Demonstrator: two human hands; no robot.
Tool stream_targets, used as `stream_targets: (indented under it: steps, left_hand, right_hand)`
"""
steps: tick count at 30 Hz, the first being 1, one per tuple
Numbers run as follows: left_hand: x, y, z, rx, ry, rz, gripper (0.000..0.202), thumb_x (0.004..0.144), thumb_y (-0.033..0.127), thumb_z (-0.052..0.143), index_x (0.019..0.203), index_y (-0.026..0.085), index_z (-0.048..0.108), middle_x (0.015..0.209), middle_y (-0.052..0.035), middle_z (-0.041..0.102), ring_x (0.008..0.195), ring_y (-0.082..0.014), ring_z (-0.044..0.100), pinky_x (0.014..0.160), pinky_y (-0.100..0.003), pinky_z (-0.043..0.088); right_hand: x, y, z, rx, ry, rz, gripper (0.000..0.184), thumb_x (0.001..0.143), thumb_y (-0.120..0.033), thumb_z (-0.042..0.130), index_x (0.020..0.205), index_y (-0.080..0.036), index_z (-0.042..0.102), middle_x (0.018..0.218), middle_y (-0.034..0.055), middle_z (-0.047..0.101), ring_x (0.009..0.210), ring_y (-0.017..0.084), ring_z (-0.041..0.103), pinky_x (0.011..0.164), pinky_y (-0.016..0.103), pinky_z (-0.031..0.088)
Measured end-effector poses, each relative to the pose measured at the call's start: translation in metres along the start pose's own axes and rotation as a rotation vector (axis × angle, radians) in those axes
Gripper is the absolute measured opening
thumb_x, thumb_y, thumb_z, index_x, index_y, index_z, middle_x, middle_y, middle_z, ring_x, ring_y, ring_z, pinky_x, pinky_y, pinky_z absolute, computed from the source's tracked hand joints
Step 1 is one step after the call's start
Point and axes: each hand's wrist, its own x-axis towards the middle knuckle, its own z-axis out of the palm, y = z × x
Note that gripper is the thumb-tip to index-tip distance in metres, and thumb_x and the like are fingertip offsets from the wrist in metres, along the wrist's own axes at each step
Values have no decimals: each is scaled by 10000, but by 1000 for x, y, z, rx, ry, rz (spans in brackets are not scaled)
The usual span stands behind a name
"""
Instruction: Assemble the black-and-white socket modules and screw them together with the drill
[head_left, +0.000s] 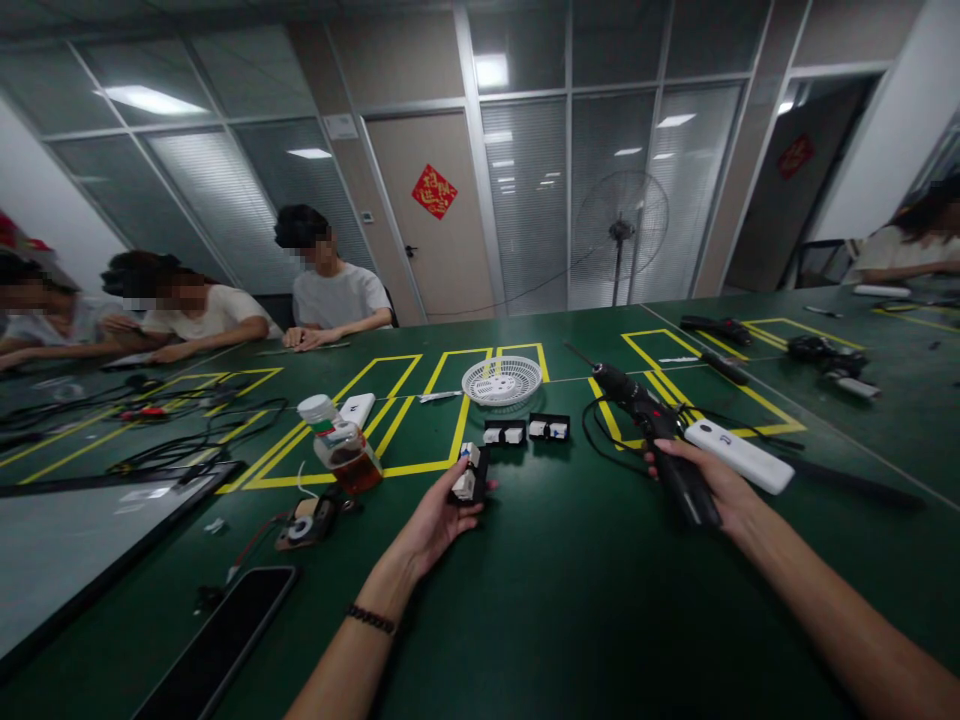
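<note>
Within left hand (439, 515) — black-white part (470, 474)

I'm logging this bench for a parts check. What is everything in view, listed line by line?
black-and-white part: 1, held in the left hand.
small black trays: 2, white pieces inside, mid-table.
fan grille: 1, white, behind the trays.
bottle: 1, clear with amber liquid, left of the trays.
electric screwdriver: 1, black, corded, in the right hand.
white device: 1, beside the screwdriver.
phone: 1, black, near left edge.
table: 1, green with yellow tape.
standing fan: 1, grey, by the wall.
other people: several seated at the left, one far right.
left hand: grip on the part.
right hand: grip on the screwdriver.
</note>
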Motion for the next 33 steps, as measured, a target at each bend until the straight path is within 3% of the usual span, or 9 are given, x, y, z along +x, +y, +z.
stream_targets:
  steps: [4,9,11,13,15,18,21,27,33]
  left_hand:
    - [-2,-1,2,30,-4,-10,536,829,531,626,1246,201,553,1061,-116,685,669,-130,657,499,-202,518]
    - [-2,-2,0,37,-1,-52,540,826,556,616,1232,205,558,1057,-114,688,681,-134,661,490,-198,510]
    - [-1,-4,-1,34,-21,-45,533,831,558,608,1221,199,559,1044,-116,689,680,-137,660,500,-205,517]
    - [-1,-6,-2,17,-61,-21,519,844,557,589,1213,194,560,1029,-113,687,679,-140,659,500,-209,519]
    - [0,-8,-1,10,-78,-8,510,855,555,573,1211,190,558,1028,-112,684,688,-142,659,507,-211,522]
    - [2,-11,-1,14,-80,8,498,866,550,555,1190,171,563,1041,-120,678,703,-145,656,514,-214,527]
    - [3,-14,-1,26,-80,21,483,871,542,545,1161,158,574,1059,-127,672,701,-143,644,506,-217,525]
    - [5,-19,-3,39,-52,64,439,861,501,572,1133,157,594,1046,-118,668,721,-146,634,525,-229,537]
    - [13,-21,-9,196,210,285,448,806,506,643,1059,136,644,883,-83,630,700,-159,626,490,-239,541]
  right_hand:
    - [-8,4,26,196,-164,92,305,848,-352,660,1097,-176,640,1097,99,687,694,141,659,611,248,608]
    - [-22,3,46,58,17,-131,296,787,-293,731,1060,-195,673,910,58,719,683,164,649,594,249,582]
    - [-26,-4,52,38,42,-247,340,777,-255,725,1110,-235,659,1006,48,720,745,175,659,633,258,574]
    - [-29,-11,57,82,-94,-196,359,811,-272,658,1169,-254,637,1177,61,682,764,170,653,677,283,566]
    - [-28,-14,60,119,-239,-108,366,861,-330,551,1210,-250,623,1219,84,665,649,138,605,646,287,548]
    - [-27,-7,63,81,-295,-87,411,864,-301,526,1252,-188,602,944,95,724,546,128,524,580,276,501]
    - [-29,5,61,-20,-315,-72,442,833,-235,603,1253,-97,594,599,33,622,546,149,519,561,275,459]
    - [-41,12,57,-123,-401,-69,469,845,-218,617,1288,-71,564,565,4,551,541,146,500,565,290,456]
    - [-49,16,61,-244,-462,-46,419,942,-371,495,1204,-68,617,513,2,526,468,142,480,509,299,464]
